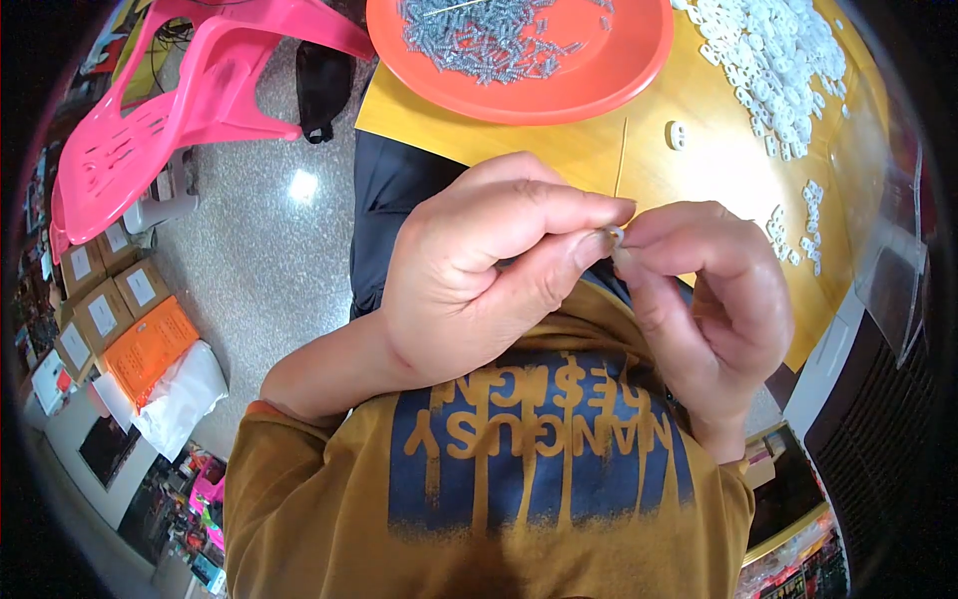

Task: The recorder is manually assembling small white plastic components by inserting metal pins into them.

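My left hand (479,260) and my right hand (704,290) meet above my lap at the table's near edge. Thumb and forefinger of each are pinched on one small whitish piece (617,238), mostly covered by the fingertips. Beyond them, one white plastic piece with two holes (677,136) lies alone on the yellow table (559,148). A big heap of similar white pieces (778,65) spreads at the far right, with short rows of them (813,225) nearer to me. An orange-red basin (599,95) at the far side holds many small grey screw-like parts (479,40).
A pink plastic chair (150,140) stands at the left on the speckled floor (269,210). Cardboard boxes (105,309), an orange package (150,344) and a white bag (185,394) are lower left. Clear plastic sheeting (893,230) hangs along the table's right side.
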The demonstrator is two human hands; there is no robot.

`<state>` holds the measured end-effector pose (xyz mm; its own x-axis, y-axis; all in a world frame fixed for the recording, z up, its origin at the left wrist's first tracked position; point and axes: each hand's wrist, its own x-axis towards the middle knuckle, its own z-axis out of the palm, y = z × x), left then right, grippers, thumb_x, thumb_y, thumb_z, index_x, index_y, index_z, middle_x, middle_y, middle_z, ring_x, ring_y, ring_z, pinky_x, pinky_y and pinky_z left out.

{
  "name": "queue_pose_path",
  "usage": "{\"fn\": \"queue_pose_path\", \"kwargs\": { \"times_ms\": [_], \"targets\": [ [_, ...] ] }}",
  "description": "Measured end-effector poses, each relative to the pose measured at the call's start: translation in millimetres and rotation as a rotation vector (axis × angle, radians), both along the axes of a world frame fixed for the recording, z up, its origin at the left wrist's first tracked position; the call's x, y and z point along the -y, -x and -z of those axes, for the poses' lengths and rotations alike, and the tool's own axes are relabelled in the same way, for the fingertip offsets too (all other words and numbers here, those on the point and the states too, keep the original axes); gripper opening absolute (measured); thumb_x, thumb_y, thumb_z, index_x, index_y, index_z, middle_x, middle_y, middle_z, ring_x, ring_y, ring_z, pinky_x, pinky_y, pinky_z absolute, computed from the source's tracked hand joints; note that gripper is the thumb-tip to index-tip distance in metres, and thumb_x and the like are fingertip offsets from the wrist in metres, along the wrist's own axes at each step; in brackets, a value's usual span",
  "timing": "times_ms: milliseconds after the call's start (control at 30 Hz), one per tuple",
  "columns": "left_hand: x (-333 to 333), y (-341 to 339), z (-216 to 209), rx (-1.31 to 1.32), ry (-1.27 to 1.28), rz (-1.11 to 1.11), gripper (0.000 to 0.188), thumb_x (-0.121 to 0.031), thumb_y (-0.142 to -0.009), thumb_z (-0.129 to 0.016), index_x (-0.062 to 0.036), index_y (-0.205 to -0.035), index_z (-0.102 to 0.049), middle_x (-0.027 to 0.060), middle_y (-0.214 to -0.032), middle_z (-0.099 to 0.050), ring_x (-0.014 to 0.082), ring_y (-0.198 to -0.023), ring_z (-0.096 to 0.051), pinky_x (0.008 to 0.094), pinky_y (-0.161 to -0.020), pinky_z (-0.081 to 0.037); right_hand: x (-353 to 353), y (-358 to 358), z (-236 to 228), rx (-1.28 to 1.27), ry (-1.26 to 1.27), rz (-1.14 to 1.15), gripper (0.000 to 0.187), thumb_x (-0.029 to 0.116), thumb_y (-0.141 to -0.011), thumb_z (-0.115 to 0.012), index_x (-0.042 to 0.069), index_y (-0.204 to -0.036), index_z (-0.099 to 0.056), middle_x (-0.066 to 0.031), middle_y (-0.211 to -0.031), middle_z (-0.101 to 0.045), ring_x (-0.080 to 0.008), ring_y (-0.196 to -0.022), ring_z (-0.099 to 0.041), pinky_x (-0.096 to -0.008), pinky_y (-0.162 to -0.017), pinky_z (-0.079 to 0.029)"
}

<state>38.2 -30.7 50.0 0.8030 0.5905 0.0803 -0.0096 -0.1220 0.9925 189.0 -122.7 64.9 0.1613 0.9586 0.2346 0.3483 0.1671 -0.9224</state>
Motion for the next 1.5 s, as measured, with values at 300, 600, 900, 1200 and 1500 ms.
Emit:
{"fn": "queue_pose_path", "kwargs": {
  "times_ms": [300,600,900,1200,1500],
  "targets": [
    [6,-6,0,0.053,0.393,-0.07,0.021,-0.005,-0.086,-0.049,0.0032,-0.104,-0.054,0.0032,-0.081,-0.051,0.0038,-0.056,-0.046,0.0151,-0.05,-0.037,4,6,4,-0.23,0.108,0.15,0.017,-0.011,-0.076,-0.054,-0.002,-0.088,-0.048,-0.0135,-0.088,-0.056,-0.0138,-0.076,-0.053,-0.0233,-0.069,-0.045],
    [10,-9,1,0.079,0.638,-0.133,0.022,-0.01,-0.086,-0.051,0.003,-0.104,-0.053,0.0024,-0.079,-0.053,0.0035,-0.057,-0.046,0.0147,-0.049,-0.038,4,9,4,-0.148,0.054,0.152,0.017,-0.012,-0.075,-0.054,-0.004,-0.089,-0.05,-0.0137,-0.09,-0.056,-0.0162,-0.079,-0.054,-0.0253,-0.074,-0.044],
    [9,-3,5,0.04,0.302,-0.041,0.018,-0.003,-0.086,-0.048,0.0041,-0.102,-0.053,0.0048,-0.085,-0.049,0.0044,-0.058,-0.048,0.0157,-0.051,-0.039,6,3,3,0.01,0.012,0.088,0.017,-0.014,-0.072,-0.056,-0.003,-0.085,-0.051,-0.0126,-0.083,-0.057,-0.0174,-0.076,-0.053,-0.0248,-0.067,-0.042],
    [19,-1,12,-0.001,0.454,-0.078,0.017,-0.005,-0.086,-0.048,0.0027,-0.1,-0.053,0.0057,-0.089,-0.05,0.0048,-0.058,-0.049,0.016,-0.05,-0.04,6,13,21,-0.117,-0.006,0.209,0.017,-0.012,-0.065,-0.058,0.001,-0.075,-0.055,-0.0099,-0.068,-0.056,-0.0198,-0.058,-0.055,-0.0262,-0.052,-0.043],
    [15,-5,13,0.022,0.843,-0.221,0.019,-0.012,-0.085,-0.053,0.0006,-0.1,-0.054,0.0045,-0.078,-0.056,0.006,-0.055,-0.048,0.0183,-0.05,-0.039,11,-8,22,0.165,0.002,0.354,0.018,-0.005,-0.068,-0.062,0.0,-0.085,-0.057,-0.01,-0.075,-0.057,-0.0176,-0.063,-0.055,-0.0258,-0.056,-0.044]
  ]
}}
